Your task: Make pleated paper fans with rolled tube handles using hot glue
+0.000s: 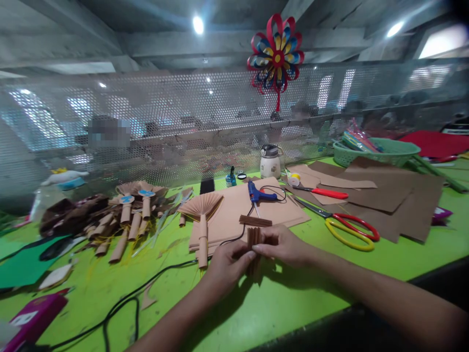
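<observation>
Between my two hands is a strip of brown pleated paper [254, 237], its folds pressed together and standing upright above the table. My left hand [230, 261] pinches it from the left side, while my right hand [280, 246] grips it from the right with thumb and fingers. Just beyond lies a second folded brown paper strip [255, 221], on a stack of tan paper sheets [220, 222]. A blue glue gun [261, 193] rests on that stack. Left of it, a paper fan [202, 220] with a rolled paper handle lies partly on the sheets.
Red-and-yellow scissors [348, 230] and a red-handled cutter [328, 193] lie at right by brown paper sheets [381, 195]. Several paper fans [135, 208] are heaped at left. A black cable [154, 279] crosses the table. A jar [270, 164] and green basket [344, 157] stand behind.
</observation>
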A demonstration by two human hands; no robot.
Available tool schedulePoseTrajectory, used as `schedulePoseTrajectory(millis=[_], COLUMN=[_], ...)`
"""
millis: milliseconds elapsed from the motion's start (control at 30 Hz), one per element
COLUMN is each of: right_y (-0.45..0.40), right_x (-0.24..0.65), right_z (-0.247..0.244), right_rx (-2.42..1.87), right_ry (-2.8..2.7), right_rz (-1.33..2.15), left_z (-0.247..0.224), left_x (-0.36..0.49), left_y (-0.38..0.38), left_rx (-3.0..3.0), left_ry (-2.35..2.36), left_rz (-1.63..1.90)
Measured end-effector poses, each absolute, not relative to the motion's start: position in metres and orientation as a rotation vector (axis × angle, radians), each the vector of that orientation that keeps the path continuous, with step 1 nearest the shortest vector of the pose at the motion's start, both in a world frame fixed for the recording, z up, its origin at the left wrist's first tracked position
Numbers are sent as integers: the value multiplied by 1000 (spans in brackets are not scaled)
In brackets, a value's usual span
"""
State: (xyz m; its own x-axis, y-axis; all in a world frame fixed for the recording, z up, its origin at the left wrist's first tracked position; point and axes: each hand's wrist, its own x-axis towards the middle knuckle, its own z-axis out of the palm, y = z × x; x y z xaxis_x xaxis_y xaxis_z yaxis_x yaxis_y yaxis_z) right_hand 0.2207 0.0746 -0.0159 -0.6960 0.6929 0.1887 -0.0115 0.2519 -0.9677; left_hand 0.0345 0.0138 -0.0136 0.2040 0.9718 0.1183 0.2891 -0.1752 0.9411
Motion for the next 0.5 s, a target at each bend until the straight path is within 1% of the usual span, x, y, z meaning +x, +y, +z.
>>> schedulePoseTrajectory(millis=[133, 233, 367, 500], right_y=[75, 75, 77, 79], right_x=[224, 224, 223, 222], right_z=[-14, -12, -13, -15], right_rx=[-636, -690, -780, -787], right_ry=[-1850, -1838, -1818, -1811], right_rz=[1568, 1537, 1442, 1442], left_z=[-5, -4, -7, -7], left_x=[33, 31, 27, 24], left_y=[15, 16, 19, 20], left_rx=[1416, 1363, 1414, 1588], left_ry=[1169, 1192, 1294, 1450], left_rz=[1055, 1052, 1143, 1226])
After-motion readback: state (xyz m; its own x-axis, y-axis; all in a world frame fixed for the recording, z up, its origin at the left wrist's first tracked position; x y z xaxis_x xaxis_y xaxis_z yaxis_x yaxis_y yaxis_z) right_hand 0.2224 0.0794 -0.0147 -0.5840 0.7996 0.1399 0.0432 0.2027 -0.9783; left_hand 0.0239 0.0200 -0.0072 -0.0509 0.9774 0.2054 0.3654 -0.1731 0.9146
